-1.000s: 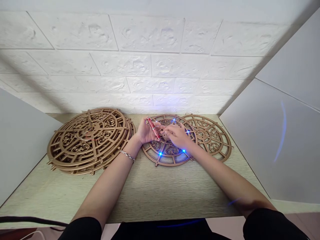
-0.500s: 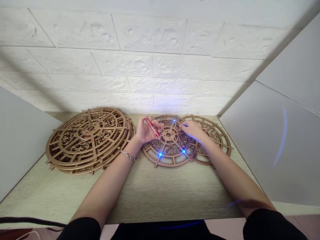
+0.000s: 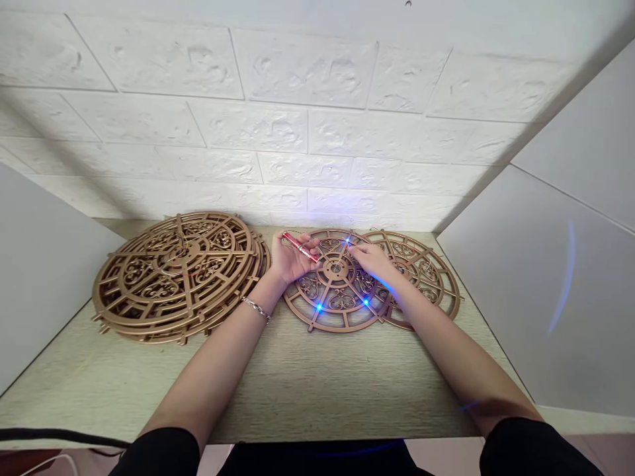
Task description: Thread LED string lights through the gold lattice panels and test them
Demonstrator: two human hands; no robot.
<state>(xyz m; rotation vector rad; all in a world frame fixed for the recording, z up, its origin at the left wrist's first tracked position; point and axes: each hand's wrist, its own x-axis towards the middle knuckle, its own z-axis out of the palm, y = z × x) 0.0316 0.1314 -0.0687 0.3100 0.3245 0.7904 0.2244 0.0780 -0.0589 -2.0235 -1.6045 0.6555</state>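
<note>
A round bronze lattice frame [image 3: 346, 320] lies flat on the table, with several small blue lights glowing on its spokes. Over its left upper edge my left hand [image 3: 291, 260] is turned palm up, closed around a slim red stick-shaped object [image 3: 300, 246], perhaps a battery holder; a thin dark wire shows near its upper end. My right hand [image 3: 372, 259] is over the frame's right upper part, thumb and fingers pinched together near the upper blue light. What those fingertips hold, if anything, is too small to make out.
Partly under the lit frame, a second bronze frame [image 3: 452, 291] lies to the right. A tall stack of similar frames [image 3: 143, 324] with loose wires stands at the left. White brick-patterned wall [image 3: 282, 122] rises behind; grey panels [image 3: 580, 277] close both sides. A black cable crosses the lower left.
My right hand has moved slightly left, toward the upper blue light. In my left hand the red stick has tilted to lie flatter. The frames stay in place on the table.
</note>
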